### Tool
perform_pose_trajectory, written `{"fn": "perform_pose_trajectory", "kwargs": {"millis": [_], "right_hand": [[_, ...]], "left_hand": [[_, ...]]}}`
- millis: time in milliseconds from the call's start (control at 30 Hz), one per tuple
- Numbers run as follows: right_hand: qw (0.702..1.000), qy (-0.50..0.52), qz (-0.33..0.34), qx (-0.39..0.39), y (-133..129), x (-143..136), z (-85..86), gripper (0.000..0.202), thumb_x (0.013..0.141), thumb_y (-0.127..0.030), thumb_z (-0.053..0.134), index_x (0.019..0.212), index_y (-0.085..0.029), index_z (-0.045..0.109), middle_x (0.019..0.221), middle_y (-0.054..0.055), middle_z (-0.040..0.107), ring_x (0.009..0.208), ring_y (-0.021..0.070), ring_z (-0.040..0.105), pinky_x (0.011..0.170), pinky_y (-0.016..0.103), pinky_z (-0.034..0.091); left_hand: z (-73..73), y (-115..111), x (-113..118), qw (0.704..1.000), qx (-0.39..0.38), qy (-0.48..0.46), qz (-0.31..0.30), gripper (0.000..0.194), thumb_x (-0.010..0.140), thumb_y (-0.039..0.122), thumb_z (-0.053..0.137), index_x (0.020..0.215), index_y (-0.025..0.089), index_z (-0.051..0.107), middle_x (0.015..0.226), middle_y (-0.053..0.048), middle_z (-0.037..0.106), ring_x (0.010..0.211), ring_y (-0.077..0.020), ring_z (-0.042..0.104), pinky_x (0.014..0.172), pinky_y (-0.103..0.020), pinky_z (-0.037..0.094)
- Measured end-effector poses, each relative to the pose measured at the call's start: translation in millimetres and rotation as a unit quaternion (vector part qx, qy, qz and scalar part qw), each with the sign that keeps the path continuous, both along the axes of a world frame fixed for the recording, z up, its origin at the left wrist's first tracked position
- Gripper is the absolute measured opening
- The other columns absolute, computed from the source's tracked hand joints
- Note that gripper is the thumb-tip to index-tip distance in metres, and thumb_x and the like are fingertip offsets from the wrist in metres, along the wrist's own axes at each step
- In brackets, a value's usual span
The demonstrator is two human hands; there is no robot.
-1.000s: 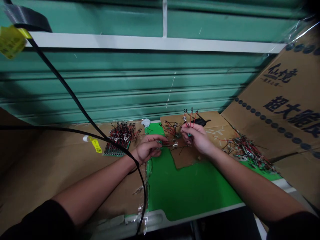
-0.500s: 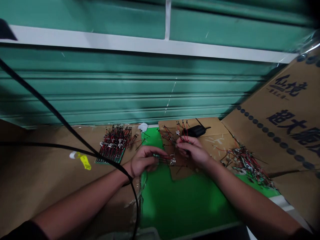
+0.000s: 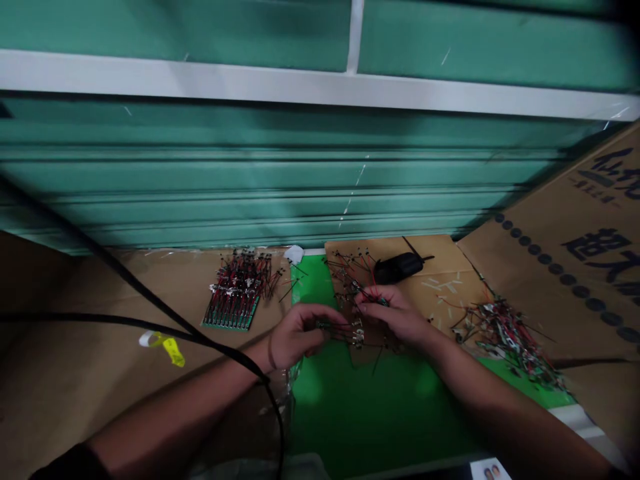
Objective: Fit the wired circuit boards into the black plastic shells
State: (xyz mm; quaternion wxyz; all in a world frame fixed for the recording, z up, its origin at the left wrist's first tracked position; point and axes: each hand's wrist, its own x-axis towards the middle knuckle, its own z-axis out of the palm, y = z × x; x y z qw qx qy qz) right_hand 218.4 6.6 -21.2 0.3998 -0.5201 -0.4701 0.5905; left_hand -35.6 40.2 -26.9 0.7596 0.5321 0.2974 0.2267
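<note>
My left hand (image 3: pixel 303 337) is closed on a small wired circuit board (image 3: pixel 358 335), whose red and black leads and whitish parts stick out to the right. Close beside it, my right hand (image 3: pixel 395 313) pinches a second small bunch of red and black wires (image 3: pixel 376 299) with dark ends; its fingertips partly hide what they hold. Behind both hands, loose wired pieces (image 3: pixel 347 267) lie on a cardboard sheet (image 3: pixel 425 250). To the left stands a dense block of wired circuit boards (image 3: pixel 233 303) in rows.
A black handheld device (image 3: pixel 399 268) lies behind my right hand. A tangled wire heap (image 3: pixel 515 337) sits at the right, near a carton (image 3: pixel 565 267). Black cables (image 3: pixel 150 293) cross in front at left. A yellow tag (image 3: pixel 173 350) lies on cardboard, and a green mat (image 3: pixel 370 407) spreads below.
The view has shifted, so the bench items appear farther right. The wires at my right hand stood upright before and now lie lower, close to the fingers. My left hand keeps its hold.
</note>
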Motion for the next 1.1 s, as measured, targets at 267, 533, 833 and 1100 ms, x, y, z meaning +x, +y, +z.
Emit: {"fn": "perform_pose_trajectory", "kwargs": {"millis": [267, 533, 833, 1100], "right_hand": [[1.0, 0.01, -0.001, 0.018, 3, -4, -5.9, 0.033, 0.076, -0.047, 0.087, 0.088, -0.017, 0.081, 0.077, 0.002, 0.07, 0.065, 0.0137, 0.053, 0.059, 0.026, 0.038], [0.995, -0.009, -0.058, 0.077, 4, -18, -9.2, 0.043, 0.074, -0.057, 0.089, 0.089, -0.017, 0.079, 0.063, -0.003, 0.059, 0.055, 0.0109, 0.042, 0.053, 0.026, 0.03], [0.986, -0.036, -0.055, 0.152, 1, -24, -10.9, 0.042, 0.08, -0.059, 0.086, 0.087, -0.018, 0.082, 0.072, 0.001, 0.069, 0.067, 0.0159, 0.056, 0.062, 0.028, 0.043], [0.986, -0.042, -0.026, 0.161, 0, -24, -10.3, 0.035, 0.084, -0.053, 0.085, 0.09, -0.018, 0.082, 0.087, 0.003, 0.077, 0.081, 0.0184, 0.063, 0.08, 0.032, 0.049]], "left_hand": [[8.1, -1, 9, 0.997, 0.034, -0.045, 0.047, 0.029, 0.076, 0.034, 0.091, 0.099, 0.017, 0.086, 0.102, -0.012, 0.084, 0.078, -0.0173, 0.071, 0.063, -0.023, 0.05], [3.2, -4, 23, 0.989, 0.039, 0.015, 0.144, 0.058, 0.069, 0.067, 0.093, 0.091, 0.018, 0.071, 0.058, 0.006, 0.058, 0.042, -0.0088, 0.048, 0.04, -0.022, 0.035], [-0.5, 1, 18, 0.99, 0.054, 0.027, 0.124, 0.053, 0.072, 0.063, 0.091, 0.082, 0.013, 0.077, 0.058, 0.004, 0.055, 0.047, -0.0079, 0.046, 0.043, -0.023, 0.025], [4.1, 5, 22, 0.992, -0.02, 0.008, 0.121, 0.048, 0.062, 0.052, 0.1, 0.065, 0.015, 0.07, 0.051, 0.005, 0.047, 0.045, -0.0066, 0.037, 0.046, -0.025, 0.019]]}}
